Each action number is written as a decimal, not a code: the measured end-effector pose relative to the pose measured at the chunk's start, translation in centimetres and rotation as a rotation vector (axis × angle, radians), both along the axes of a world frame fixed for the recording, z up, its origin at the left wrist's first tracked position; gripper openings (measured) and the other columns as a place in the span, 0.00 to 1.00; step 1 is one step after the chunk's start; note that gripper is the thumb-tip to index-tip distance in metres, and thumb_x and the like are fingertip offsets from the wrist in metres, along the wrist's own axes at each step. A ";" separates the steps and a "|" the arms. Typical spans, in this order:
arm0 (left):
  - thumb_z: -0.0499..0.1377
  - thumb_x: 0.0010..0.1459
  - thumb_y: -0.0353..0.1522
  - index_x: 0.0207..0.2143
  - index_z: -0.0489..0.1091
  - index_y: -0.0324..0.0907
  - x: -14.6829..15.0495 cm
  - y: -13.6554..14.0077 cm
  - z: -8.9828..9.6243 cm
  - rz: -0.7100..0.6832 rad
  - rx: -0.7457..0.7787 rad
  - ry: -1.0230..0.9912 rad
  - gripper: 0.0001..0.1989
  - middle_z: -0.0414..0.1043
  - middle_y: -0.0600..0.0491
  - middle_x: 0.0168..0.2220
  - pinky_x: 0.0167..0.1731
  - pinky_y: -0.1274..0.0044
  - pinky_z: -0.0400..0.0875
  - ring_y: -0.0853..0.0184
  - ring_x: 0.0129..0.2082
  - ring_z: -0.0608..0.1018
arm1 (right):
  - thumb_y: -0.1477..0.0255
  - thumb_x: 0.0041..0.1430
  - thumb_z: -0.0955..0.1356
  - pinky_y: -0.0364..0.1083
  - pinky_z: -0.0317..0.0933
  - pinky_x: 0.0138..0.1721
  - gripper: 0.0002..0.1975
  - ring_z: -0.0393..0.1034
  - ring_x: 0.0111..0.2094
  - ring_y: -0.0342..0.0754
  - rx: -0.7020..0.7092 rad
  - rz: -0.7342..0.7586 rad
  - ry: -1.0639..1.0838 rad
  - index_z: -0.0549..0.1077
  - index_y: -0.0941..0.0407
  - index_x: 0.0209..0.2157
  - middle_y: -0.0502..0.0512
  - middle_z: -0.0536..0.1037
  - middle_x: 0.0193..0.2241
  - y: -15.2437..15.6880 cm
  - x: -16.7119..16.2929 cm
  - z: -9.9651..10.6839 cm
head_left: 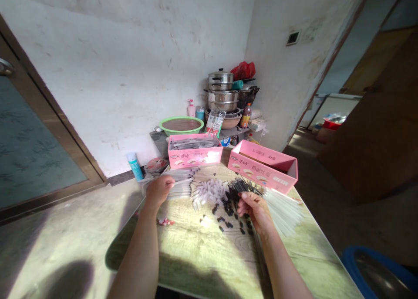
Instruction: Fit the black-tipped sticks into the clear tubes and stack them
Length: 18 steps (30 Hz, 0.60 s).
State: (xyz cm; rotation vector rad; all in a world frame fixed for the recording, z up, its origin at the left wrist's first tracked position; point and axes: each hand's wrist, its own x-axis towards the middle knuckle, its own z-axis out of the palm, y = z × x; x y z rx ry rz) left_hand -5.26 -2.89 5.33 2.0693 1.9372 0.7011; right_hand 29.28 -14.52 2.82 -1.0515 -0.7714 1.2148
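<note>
My left hand (159, 191) is closed at the left of the table, its fingertips on what looks like the end of a thin pale stick. Beneath and beside it lies a layer of thin translucent sticks (180, 191). My right hand (256, 208) is closed, thumb against fingers, over the near edge of a bundle of thin black sticks (243, 185). Whatever it pinches is too small to make out. Between the hands are a heap of small whitish translucent caps (210, 190) and scattered small black pieces (228, 208). Long clear sleeves (282, 212) fan out right of my right hand.
Behind the heaps stand a pink box (195, 159) filled with thin sticks and another pink box (263, 170). Farther back are a green basin (181, 124) and stacked steel pots (222, 96). A blue spray can (135, 166) stands left, a blue tub (375, 273) lower right.
</note>
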 end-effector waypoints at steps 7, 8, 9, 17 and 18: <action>0.60 0.59 0.30 0.38 0.79 0.43 -2.4 1.0 -2.1 0.009 -0.053 0.053 0.08 0.82 0.52 0.41 0.42 0.77 0.68 0.61 0.43 0.80 | 0.57 0.46 0.80 0.42 0.66 0.17 0.21 0.71 0.17 0.45 0.008 -0.038 0.017 0.77 0.59 0.31 0.52 0.78 0.20 0.0 0.6 0.0; 0.60 0.59 0.30 0.38 0.79 0.43 -2.5 1.1 -2.5 0.008 -0.040 0.070 0.08 0.82 0.52 0.42 0.43 0.76 0.68 0.61 0.44 0.80 | 0.57 0.45 0.80 0.42 0.66 0.17 0.21 0.71 0.17 0.45 0.014 -0.053 0.017 0.77 0.59 0.31 0.52 0.78 0.20 0.0 0.8 0.1; 0.60 0.59 0.30 0.38 0.79 0.43 -2.6 1.2 -2.8 0.006 -0.025 0.085 0.08 0.81 0.51 0.43 0.43 0.76 0.68 0.60 0.44 0.80 | 0.58 0.45 0.80 0.42 0.65 0.16 0.20 0.71 0.17 0.45 0.018 -0.073 0.012 0.77 0.59 0.30 0.52 0.78 0.19 0.0 1.1 0.2; 0.59 0.57 0.31 0.39 0.79 0.44 -2.0 1.6 -3.0 -0.009 0.070 0.050 0.10 0.79 0.50 0.45 0.49 0.71 0.71 0.58 0.46 0.80 | 0.62 0.44 0.76 0.40 0.51 0.10 0.16 0.63 0.10 0.43 -0.077 -0.177 -0.407 0.71 0.55 0.18 0.49 0.72 0.12 -0.9 3.9 0.5; 0.59 0.57 0.31 0.40 0.78 0.45 -1.1 1.5 -2.7 -0.022 0.105 0.009 0.10 0.79 0.50 0.45 0.50 0.71 0.71 0.58 0.46 0.80 | 0.64 0.44 0.75 0.40 0.48 0.09 0.15 0.62 0.09 0.43 -0.125 -0.121 -0.520 0.71 0.55 0.17 0.49 0.71 0.10 -1.1 4.2 0.5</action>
